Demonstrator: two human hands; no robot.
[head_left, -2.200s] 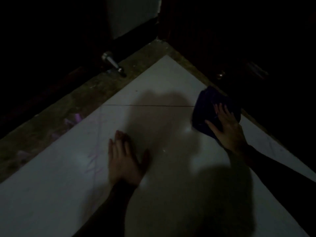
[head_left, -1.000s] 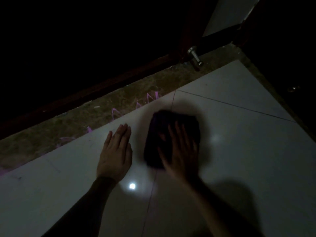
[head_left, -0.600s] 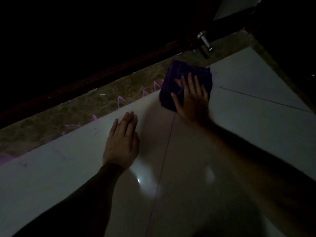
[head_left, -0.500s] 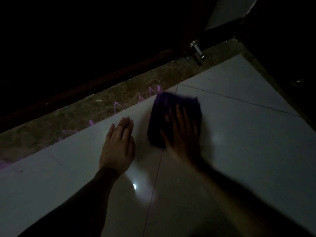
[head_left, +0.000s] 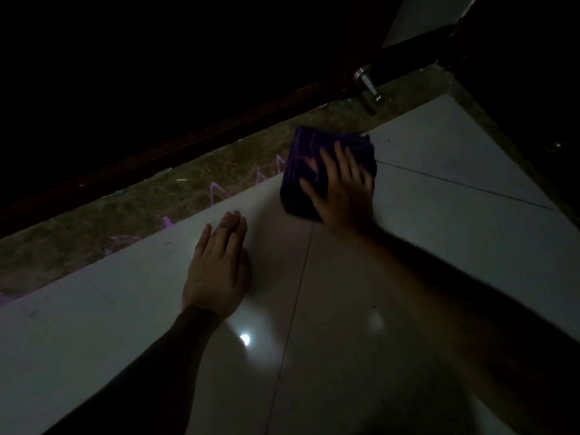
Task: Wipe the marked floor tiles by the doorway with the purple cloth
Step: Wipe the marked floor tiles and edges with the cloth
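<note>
right hand [head_left: 340, 193]: flat, fingers spread, pressing purple cloth [head_left: 309, 171] at tiles' [head_left: 439, 246] far edge
left hand [head_left: 218, 268]: flat, empty
left to do: purple marks [head_left: 216, 193] on threshold remain

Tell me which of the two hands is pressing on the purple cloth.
The right hand, fingers spread on the purple cloth at the tile edge. The left hand lies flat on bare tile, apart from the cloth.

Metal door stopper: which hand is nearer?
Right. The right hand presses the purple cloth just below the door stopper; the left hand rests flat, farther back-left.
</note>
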